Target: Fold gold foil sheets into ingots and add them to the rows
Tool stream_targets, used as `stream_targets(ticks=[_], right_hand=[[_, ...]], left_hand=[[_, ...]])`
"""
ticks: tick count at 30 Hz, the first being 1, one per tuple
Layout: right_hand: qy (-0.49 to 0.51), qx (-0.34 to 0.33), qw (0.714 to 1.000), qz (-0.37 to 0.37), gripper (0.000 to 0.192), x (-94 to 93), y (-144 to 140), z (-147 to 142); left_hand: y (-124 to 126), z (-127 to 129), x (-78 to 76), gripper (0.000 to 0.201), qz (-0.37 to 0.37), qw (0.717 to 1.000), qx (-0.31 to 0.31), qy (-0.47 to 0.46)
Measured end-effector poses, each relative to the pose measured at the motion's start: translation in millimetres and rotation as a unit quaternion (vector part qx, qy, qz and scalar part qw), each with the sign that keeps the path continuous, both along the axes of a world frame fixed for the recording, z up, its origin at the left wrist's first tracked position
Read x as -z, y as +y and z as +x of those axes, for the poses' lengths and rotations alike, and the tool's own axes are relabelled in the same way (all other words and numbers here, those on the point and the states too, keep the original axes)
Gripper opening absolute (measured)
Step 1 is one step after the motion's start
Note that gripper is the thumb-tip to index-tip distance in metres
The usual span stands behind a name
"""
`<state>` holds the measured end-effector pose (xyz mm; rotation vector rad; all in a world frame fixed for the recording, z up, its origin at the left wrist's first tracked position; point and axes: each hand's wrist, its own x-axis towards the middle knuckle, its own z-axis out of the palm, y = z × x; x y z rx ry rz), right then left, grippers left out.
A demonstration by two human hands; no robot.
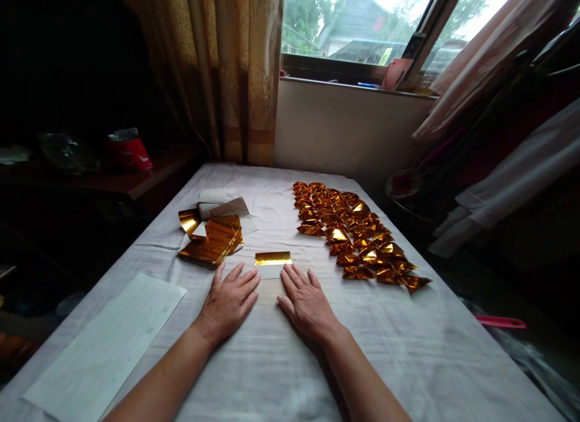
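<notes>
Between my hands lies a small sheet of foil paper point(272, 259), gold along its far strip and white along its near part. My left hand point(231, 298) rests flat with fingers spread, its fingertips by the sheet's left edge. Flat on the other side, my right hand point(306, 298) has its fingertips on the sheet's near right corner. Beyond my left hand is a stack of gold foil sheets point(212, 240), with curled foil and white paper against it. To the right sit rows of folded gold foil pieces point(348, 222), shaped like ingots.
A long white paper sheet point(109, 343) lies at the left of the cloth-covered table point(254, 373). A red container point(131, 150) stands on a dark side table. Curtains point(226, 71) and a window are behind; clothes hang at the right, near a pink handle point(501, 321).
</notes>
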<state>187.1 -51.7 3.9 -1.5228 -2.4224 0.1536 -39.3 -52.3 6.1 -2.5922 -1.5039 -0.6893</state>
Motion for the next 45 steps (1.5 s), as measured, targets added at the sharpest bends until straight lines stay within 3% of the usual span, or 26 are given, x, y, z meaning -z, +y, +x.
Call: stream_targets(ticks=[9,18,27,45], right_hand=[[0.035,0.148,0.987,0.046,0.045,11.7,11.5,4.5],[0.198,0.137,0.968,0.075,0.036,12.4,21.7,7.0],[0.276,0.133,0.95,0.057,0.029,9.1,21.6,6.5],[0.311,0.102,0.941,0.082,0.012,13.5,20.9,6.7]], left_hand=[[0.2,-1.4,1.5,0.035,-0.002,1.0,0.012,0.022],[1.5,-2.7,4.5,0.037,0.002,0.999,0.008,0.036],[0.0,-1.6,1.9,0.034,0.022,0.998,0.0,0.055],[2.0,-2.3,5.9,0.036,-0.015,0.998,-0.01,0.055]])
